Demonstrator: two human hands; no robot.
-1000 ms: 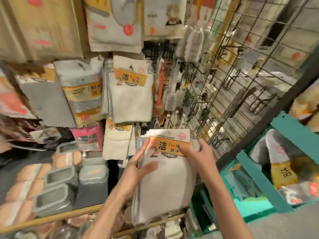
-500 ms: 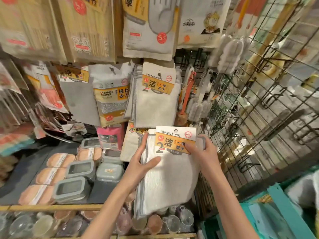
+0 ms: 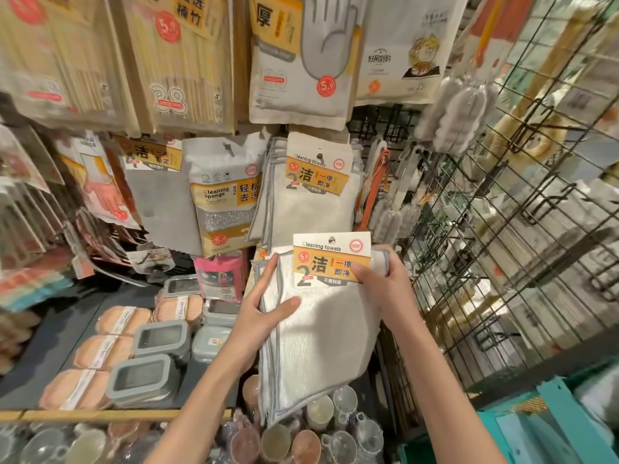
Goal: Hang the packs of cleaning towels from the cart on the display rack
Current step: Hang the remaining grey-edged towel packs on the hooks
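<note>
Head view looks down on a pack (image 3: 321, 316) of white towels held in front of a rack (image 3: 385, 125) of hanging goods. Its card header reads "Cleaning towels", with a red "CEO!" roundel, a red "5.9" dot, a large "2" and big Chinese characters on an orange band. The header's hang hole sits at the top edge, below and apart from the packs already hanging.

Just above it hangs a second pack (image 3: 315, 199) with the same "Cleaning towels" header. To its left hangs a bag (image 3: 227, 195) marked "Cleaning sponge", also with a "5.9" dot. Higher up, a glove pack (image 3: 301, 61) carries a grey glove print and "5.9", and a chopstick pack (image 3: 174, 61) shows "38" and "5.9".

Both forearms reach up from the bottom of the frame. The left hand (image 3: 264, 316) grips the pack's left edge: thumb laid across the front of the cloth, fingers straight up along and behind the edge. The right hand (image 3: 385, 283) holds the upper right corner, thumb pressed on the orange band of the header, fingers curled round the back of the towels.

A wire grid panel (image 3: 502, 229) stands to the right, and a teal cart (image 3: 552, 423) shows at the bottom right corner. Below the pack are cups (image 3: 301, 440), and lidded boxes (image 3: 147, 376) lie on the shelf to the left.
</note>
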